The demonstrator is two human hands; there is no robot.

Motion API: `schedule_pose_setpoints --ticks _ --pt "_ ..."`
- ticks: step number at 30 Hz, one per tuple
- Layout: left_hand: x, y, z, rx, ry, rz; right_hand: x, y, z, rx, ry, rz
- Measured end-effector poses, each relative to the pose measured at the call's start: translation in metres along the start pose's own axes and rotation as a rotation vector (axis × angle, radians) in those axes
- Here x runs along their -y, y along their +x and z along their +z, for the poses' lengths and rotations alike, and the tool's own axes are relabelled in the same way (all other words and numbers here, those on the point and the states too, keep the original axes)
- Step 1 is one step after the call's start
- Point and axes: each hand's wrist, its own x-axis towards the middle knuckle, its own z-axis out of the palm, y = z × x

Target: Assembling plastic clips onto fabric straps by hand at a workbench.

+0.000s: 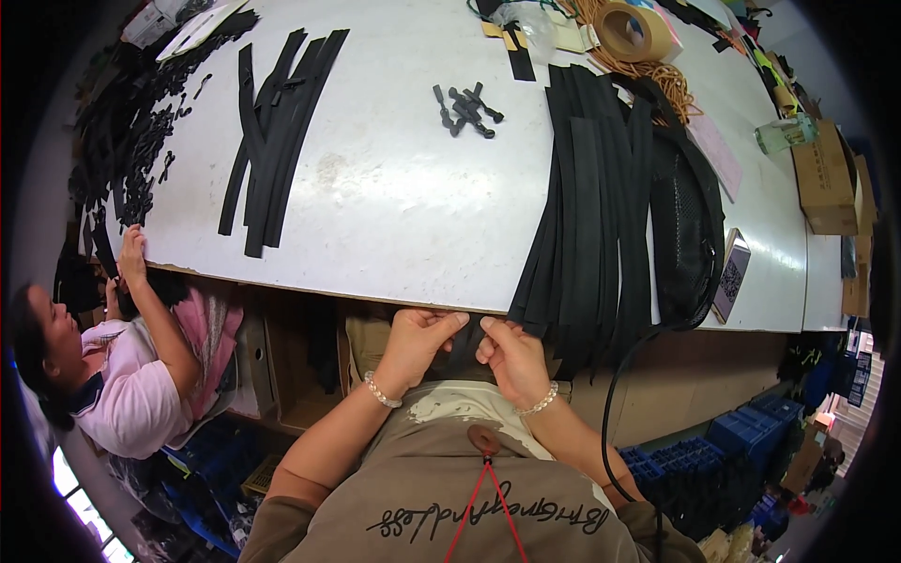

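Observation:
At the table's front edge, my left hand (417, 349) and my right hand (514, 360) are close together, each with thumb and fingers pinched. Between them a black fabric strip (465, 345), which looks like zipper tape, hangs below the edge, and both hands grip its upper part. Whether a small piece is on it is hidden by the fingers. Right of my hands, a thick bundle of similar black strips (591, 206) lies over the table and droops past the edge. A few small black pieces like zipper pulls (466, 110) lie at the table's middle.
Several black strips (282, 141) lie to the left on the white table (404, 206). A co-worker (141, 366) reaches to a heap of black pulls (141, 159) at far left. A black mesh bag (690, 216), phone (732, 277), tape roll (638, 33) and cord (662, 80) lie right.

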Motion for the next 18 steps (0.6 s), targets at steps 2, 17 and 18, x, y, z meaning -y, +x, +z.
schedule_pose_setpoints --ticks 2,17,18 --pt "0.01 -0.001 0.001 -0.014 -0.091 -0.048 0.002 -0.001 0.002 0.003 0.012 0.006" --pt "0.007 -0.016 0.033 -0.088 -0.519 -0.118 -0.007 -0.002 0.004 -0.051 0.067 -0.107" --pt "0.009 -0.015 0.03 -0.041 -0.51 -0.114 -0.009 -0.002 0.002 -0.036 0.061 -0.119"
